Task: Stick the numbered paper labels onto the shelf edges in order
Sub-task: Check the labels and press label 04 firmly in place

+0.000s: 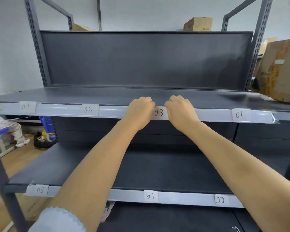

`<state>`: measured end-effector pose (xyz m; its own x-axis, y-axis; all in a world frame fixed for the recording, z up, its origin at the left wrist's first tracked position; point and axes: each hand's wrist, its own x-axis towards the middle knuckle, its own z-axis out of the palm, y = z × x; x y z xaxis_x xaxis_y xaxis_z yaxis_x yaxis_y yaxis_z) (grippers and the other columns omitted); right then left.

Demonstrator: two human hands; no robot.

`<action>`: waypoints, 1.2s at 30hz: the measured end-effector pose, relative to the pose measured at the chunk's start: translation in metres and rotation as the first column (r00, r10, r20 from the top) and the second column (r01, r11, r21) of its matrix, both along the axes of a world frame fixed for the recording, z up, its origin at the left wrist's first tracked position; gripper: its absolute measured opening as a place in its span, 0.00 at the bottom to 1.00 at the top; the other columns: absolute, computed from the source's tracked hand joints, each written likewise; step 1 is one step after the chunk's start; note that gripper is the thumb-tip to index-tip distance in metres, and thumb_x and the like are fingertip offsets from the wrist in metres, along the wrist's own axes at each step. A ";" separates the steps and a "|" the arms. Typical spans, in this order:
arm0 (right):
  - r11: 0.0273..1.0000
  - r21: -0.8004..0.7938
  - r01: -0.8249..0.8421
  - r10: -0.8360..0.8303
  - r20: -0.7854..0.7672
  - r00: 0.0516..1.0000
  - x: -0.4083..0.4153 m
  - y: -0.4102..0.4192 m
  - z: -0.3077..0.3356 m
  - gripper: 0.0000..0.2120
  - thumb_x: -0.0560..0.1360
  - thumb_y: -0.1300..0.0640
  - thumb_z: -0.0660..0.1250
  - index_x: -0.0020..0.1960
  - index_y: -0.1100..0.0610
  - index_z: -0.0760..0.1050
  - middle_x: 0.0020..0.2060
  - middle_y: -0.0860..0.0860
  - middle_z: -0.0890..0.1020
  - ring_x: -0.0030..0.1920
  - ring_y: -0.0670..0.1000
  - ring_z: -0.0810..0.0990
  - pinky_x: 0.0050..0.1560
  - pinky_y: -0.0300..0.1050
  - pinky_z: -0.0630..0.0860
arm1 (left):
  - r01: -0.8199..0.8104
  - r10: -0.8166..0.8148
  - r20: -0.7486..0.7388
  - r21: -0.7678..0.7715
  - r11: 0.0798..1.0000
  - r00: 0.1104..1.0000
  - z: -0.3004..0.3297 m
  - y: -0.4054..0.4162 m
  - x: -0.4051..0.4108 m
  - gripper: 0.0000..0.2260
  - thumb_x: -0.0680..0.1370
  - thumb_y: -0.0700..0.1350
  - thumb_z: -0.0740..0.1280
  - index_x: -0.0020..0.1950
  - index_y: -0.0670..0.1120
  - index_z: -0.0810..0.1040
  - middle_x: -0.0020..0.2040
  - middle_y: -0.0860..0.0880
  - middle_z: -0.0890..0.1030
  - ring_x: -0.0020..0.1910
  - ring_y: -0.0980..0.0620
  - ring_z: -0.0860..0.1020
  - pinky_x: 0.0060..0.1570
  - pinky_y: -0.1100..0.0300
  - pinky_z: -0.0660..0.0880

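A white paper label marked 03 (159,113) lies on the pale front edge strip of the upper shelf (117,112). My left hand (139,111) has curled fingers at the label's left edge, and my right hand (181,111) has curled fingers at its right edge; both seem to pinch it against the strip. Labels 01 (26,107), 02 (89,109) and 04 (240,114) sit along the same strip. On the lower shelf edge (182,198) I see labels 05 (39,190), 07 (150,196) and 08 (220,200); my left forearm covers the stretch between 05 and 07.
The rack is dark grey metal with slotted uprights (38,47). A large cardboard box (279,69) rests at the right end of the upper shelf. More boxes (197,24) stand behind the rack. A seated person's leg (12,129) and blue bins (46,124) are at the left.
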<state>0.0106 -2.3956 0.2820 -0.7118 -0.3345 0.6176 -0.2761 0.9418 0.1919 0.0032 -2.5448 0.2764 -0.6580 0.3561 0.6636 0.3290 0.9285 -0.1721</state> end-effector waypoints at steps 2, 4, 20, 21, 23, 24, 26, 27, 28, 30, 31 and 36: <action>0.998 -0.019 -0.067 0.066 -0.042 0.997 0.002 -0.009 -0.002 0.07 0.77 0.65 0.58 0.50 0.60 0.75 0.50 0.55 0.76 0.44 0.52 0.68 0.45 0.42 0.63 | 0.003 -0.001 -0.034 0.044 0.999 0.999 -0.002 -0.008 0.004 0.07 0.79 0.36 0.59 0.46 0.40 0.76 0.46 0.44 0.76 0.42 0.47 0.72 0.39 0.58 0.62; 0.990 -0.019 -0.138 0.137 -0.065 0.988 0.004 -0.022 -0.005 0.08 0.77 0.65 0.57 0.50 0.60 0.75 0.50 0.55 0.77 0.48 0.54 0.73 0.46 0.42 0.63 | -0.019 0.023 -0.046 0.088 0.996 0.999 -0.002 -0.021 0.011 0.08 0.78 0.36 0.58 0.43 0.40 0.75 0.45 0.43 0.76 0.40 0.47 0.69 0.38 0.57 0.61; 0.948 -0.182 -0.262 0.270 0.016 0.963 0.006 -0.155 -0.019 0.12 0.79 0.61 0.55 0.51 0.61 0.77 0.50 0.55 0.78 0.48 0.56 0.73 0.48 0.45 0.64 | -0.264 0.264 0.021 0.158 0.951 0.964 -0.018 -0.188 0.051 0.11 0.80 0.37 0.55 0.41 0.40 0.74 0.46 0.43 0.75 0.42 0.46 0.69 0.39 0.57 0.61; 0.950 -0.191 -0.248 0.255 0.011 0.967 0.005 -0.163 -0.019 0.12 0.79 0.61 0.55 0.52 0.61 0.77 0.51 0.55 0.78 0.49 0.56 0.73 0.50 0.46 0.66 | -0.250 0.252 0.014 0.169 0.953 0.968 -0.018 -0.198 0.048 0.11 0.80 0.37 0.55 0.41 0.39 0.74 0.46 0.42 0.75 0.43 0.45 0.70 0.40 0.57 0.61; 0.951 -0.225 -0.213 0.220 0.004 0.976 0.003 -0.180 -0.019 0.13 0.79 0.61 0.55 0.54 0.61 0.77 0.52 0.55 0.78 0.51 0.57 0.74 0.53 0.47 0.69 | -0.206 0.207 0.010 0.176 0.963 0.978 -0.017 -0.216 0.041 0.11 0.81 0.38 0.55 0.42 0.38 0.75 0.47 0.42 0.75 0.46 0.43 0.72 0.41 0.55 0.64; 0.946 -0.256 -0.197 0.205 0.004 0.979 0.002 -0.189 -0.019 0.13 0.79 0.61 0.54 0.54 0.61 0.77 0.51 0.55 0.78 0.51 0.57 0.75 0.54 0.49 0.70 | -0.177 0.178 0.011 0.166 0.970 0.984 -0.017 -0.224 0.038 0.12 0.81 0.39 0.55 0.43 0.38 0.75 0.47 0.42 0.75 0.46 0.43 0.72 0.42 0.55 0.65; 0.935 -0.313 -0.165 0.176 0.007 0.984 0.002 -0.205 -0.018 0.14 0.80 0.60 0.54 0.53 0.62 0.77 0.50 0.56 0.78 0.51 0.58 0.75 0.55 0.51 0.71 | -0.116 0.116 0.014 0.134 0.984 0.993 -0.017 -0.238 0.033 0.13 0.82 0.41 0.55 0.46 0.38 0.76 0.48 0.43 0.75 0.48 0.43 0.72 0.44 0.55 0.65; 0.933 -0.330 -0.146 0.156 0.005 0.988 0.002 -0.212 -0.018 0.14 0.80 0.60 0.54 0.52 0.63 0.77 0.49 0.57 0.78 0.50 0.58 0.75 0.54 0.52 0.71 | -0.085 0.084 0.012 0.129 0.988 0.996 -0.017 -0.245 0.030 0.13 0.82 0.41 0.54 0.47 0.39 0.77 0.49 0.43 0.75 0.48 0.44 0.72 0.44 0.56 0.64; 0.932 -0.342 -0.123 0.132 0.005 0.991 0.003 -0.218 -0.018 0.13 0.80 0.60 0.54 0.51 0.63 0.77 0.48 0.57 0.78 0.50 0.59 0.75 0.53 0.52 0.72 | -0.056 0.055 0.010 0.128 0.990 0.998 -0.016 -0.250 0.027 0.13 0.82 0.42 0.54 0.49 0.39 0.77 0.49 0.43 0.75 0.48 0.44 0.72 0.44 0.57 0.64; 0.937 -0.342 -0.068 0.082 0.026 0.996 0.006 -0.225 -0.019 0.13 0.80 0.60 0.54 0.50 0.63 0.77 0.48 0.57 0.78 0.49 0.59 0.74 0.53 0.52 0.71 | -0.007 0.006 0.004 0.122 0.992 1.000 -0.012 -0.256 0.022 0.13 0.82 0.41 0.54 0.50 0.39 0.77 0.50 0.44 0.75 0.49 0.44 0.72 0.45 0.56 0.64; 0.943 -0.330 -0.042 0.057 0.036 0.998 0.009 -0.227 -0.019 0.13 0.80 0.60 0.54 0.50 0.63 0.77 0.49 0.56 0.78 0.49 0.59 0.74 0.53 0.52 0.71 | 0.017 -0.016 -0.007 0.115 0.993 1.000 -0.010 -0.257 0.019 0.12 0.82 0.41 0.55 0.50 0.39 0.77 0.49 0.43 0.76 0.48 0.44 0.72 0.44 0.56 0.65; 0.949 -0.313 0.035 -0.024 0.041 0.999 0.015 -0.226 -0.006 0.13 0.80 0.61 0.54 0.54 0.63 0.77 0.53 0.57 0.77 0.53 0.58 0.74 0.56 0.52 0.71 | 0.094 -0.088 -0.056 0.114 0.989 0.995 -0.001 -0.254 0.006 0.10 0.80 0.38 0.57 0.48 0.39 0.77 0.48 0.44 0.76 0.45 0.46 0.72 0.42 0.58 0.62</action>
<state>0.0257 -2.6217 0.2761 -0.7425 -0.1067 0.6613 -0.2486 0.9606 -0.1241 0.0095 -2.7987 0.2750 -0.5908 0.3317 0.7355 0.4066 0.9098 -0.0837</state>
